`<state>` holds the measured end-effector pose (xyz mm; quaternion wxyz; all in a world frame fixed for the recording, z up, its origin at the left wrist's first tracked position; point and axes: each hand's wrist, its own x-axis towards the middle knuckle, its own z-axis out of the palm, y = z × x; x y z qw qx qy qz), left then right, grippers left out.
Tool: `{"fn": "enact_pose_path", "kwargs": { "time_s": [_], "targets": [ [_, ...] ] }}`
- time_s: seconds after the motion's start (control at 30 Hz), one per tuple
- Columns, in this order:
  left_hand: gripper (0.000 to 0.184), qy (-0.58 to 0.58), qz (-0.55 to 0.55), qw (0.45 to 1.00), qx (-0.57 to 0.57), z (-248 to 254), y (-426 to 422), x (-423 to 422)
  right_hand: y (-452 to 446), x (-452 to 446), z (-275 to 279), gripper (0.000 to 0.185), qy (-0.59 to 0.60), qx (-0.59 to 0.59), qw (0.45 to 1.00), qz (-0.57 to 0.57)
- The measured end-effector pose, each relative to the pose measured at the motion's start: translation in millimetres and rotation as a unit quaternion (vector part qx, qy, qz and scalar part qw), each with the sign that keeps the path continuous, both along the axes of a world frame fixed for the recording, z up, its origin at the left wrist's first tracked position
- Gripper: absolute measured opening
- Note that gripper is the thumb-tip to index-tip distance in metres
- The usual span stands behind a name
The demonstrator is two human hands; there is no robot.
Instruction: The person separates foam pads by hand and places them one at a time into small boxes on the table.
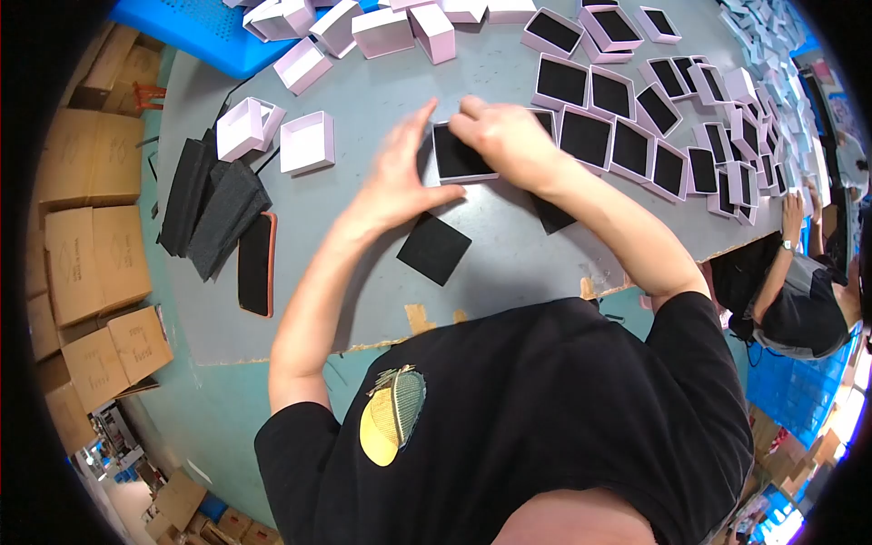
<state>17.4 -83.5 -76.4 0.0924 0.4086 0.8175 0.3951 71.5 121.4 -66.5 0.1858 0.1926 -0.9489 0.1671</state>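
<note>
Left hand [397, 173]: was held open, thumb spread, at the left of the open box [468, 179].
Black pad [457, 162]: was laid inside the box; best pressed evenly into corners, it seemed.
Right hand [507, 136]: was curled over the box; grip could not be told.

Brightly lit, fisheye-curved edges, black corners, blurred left hand [398, 171]

Black short-sleeved T-shirt [563, 409], yellow-and-green print [392, 418]
</note>
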Motion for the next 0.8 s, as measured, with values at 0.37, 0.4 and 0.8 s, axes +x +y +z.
{"fn": "enact_pose_path", "kwargs": {
  "time_s": [0.37,0.4,0.8],
  "targets": [
    [0.078,0.207,0.107,0.916,-0.326,31,-97,-87,-61,65,14,0.034,-0.097,-0.118,0.976,0.153],
    [0.077,0.197,0.1,0.922,-0.319,30,-95,-88,-69,57,7,0.032,-0.144,-0.089,0.97,0.176],
    [0.109,-0.039,0.102,0.994,0.004,-4,-62,46,-30,13,60,0.013,-0.222,-0.34,0.913,0.027]
  ]
}}
